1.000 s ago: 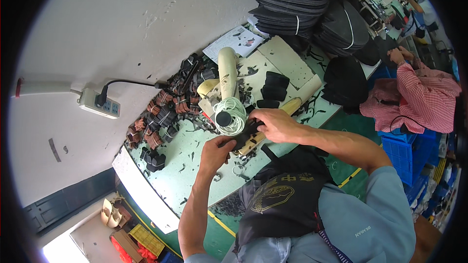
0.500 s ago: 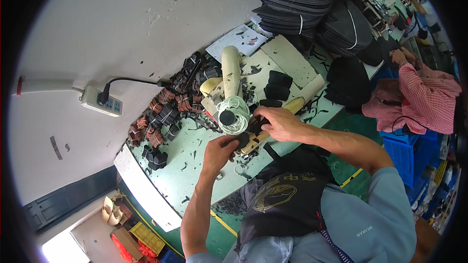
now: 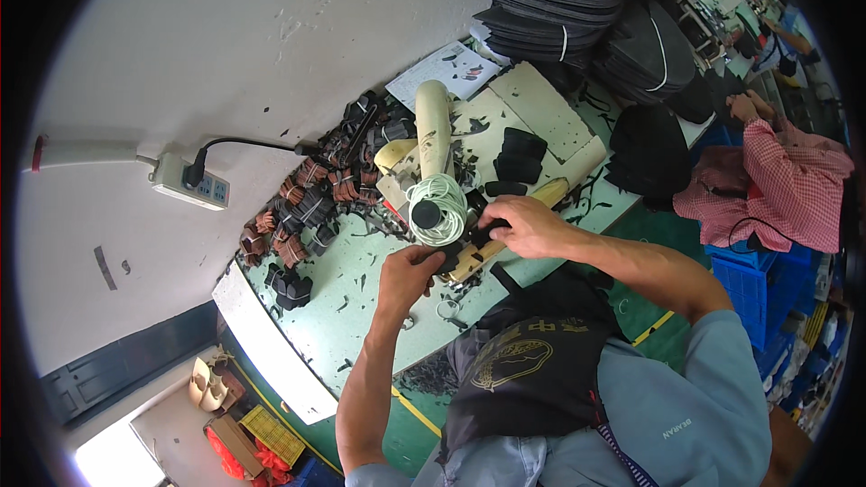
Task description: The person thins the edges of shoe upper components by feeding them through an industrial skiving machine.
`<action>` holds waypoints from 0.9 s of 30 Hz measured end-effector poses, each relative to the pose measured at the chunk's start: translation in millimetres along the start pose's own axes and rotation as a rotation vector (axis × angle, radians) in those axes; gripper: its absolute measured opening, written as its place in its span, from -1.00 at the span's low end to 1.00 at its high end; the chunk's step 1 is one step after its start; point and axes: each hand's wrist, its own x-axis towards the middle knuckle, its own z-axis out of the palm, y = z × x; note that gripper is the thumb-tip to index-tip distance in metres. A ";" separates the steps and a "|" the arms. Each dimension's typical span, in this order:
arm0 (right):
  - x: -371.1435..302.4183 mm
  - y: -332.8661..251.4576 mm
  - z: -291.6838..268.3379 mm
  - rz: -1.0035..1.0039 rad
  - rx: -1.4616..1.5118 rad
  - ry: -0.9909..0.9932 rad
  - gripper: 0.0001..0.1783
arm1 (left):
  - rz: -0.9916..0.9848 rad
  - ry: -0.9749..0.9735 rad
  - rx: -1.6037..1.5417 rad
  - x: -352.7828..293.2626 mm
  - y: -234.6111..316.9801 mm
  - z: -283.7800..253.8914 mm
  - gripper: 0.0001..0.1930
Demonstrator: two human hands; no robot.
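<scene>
Head view, worktable and surroundings.

Left hand: thumb and fingers drawn together, pinching the edge of a small black flat piece. The piece is at the near end of the machine, just below the coil and beside the yellowish front strip.

Right hand: fingers curled, thumb close to them, fingertips at a dark piece beside the coil; how firmly it is gripped cannot be told, nor whether both hands meet on one piece.

Machine: cream-coloured, with a thick rounded arm and a flat bed; yellowish front strip along the near edge.

Coil: pale green-white thin loops, hung around a round black knob at the arm's end.

On the bed: a group of curved black pieces, overlapping, beyond the right hand; dark scraps scattered near the arm.

On the pale green tabletop: banded brown bundles and a banded black bundle, left of the machine.

Behind: white printed sheet; tall stacks of black flat sheets, tied with white bands.

Right side: co-worker in a red-and-white checked garment, above blue plastic crates.
</scene>
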 end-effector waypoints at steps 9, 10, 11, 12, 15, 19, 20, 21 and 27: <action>4.2 -2.7 6.2 -0.065 0.069 0.106 -0.79 | 0.072 -0.068 -0.177 5.5 -3.5 5.6 -0.81; 3.6 -1.6 4.5 -0.066 0.069 0.103 -0.79 | 0.070 -0.066 -0.179 4.8 -3.9 4.9 -0.81; 2.2 1.2 2.0 -0.038 0.046 0.062 -0.78 | 0.042 -0.029 -0.126 4.6 -4.0 4.4 -0.79; 0.6 2.7 0.4 -0.010 0.023 0.021 -0.78 | 0.014 0.007 -0.072 4.7 -4.1 4.2 -0.78; -1.2 -7.2 -5.5 -0.093 0.066 0.010 -0.79 | 0.069 0.089 0.087 10.9 1.1 10.0 -0.73; 4.2 0.9 6.3 -0.115 0.119 0.100 -0.78 | 0.162 0.148 0.221 10.5 -0.8 16.3 -0.72; 4.2 0.5 5.9 -0.101 0.133 0.125 -0.78 | 0.145 0.106 0.121 7.4 -6.9 13.1 -0.73; 3.9 0.6 5.1 -0.088 0.147 0.151 -0.78 | 0.126 0.064 0.021 6.5 -10.1 11.9 -0.75; -2.1 -1.4 2.6 -0.103 0.131 0.058 -0.77 | 0.202 0.177 0.039 -1.1 4.9 20.4 -0.78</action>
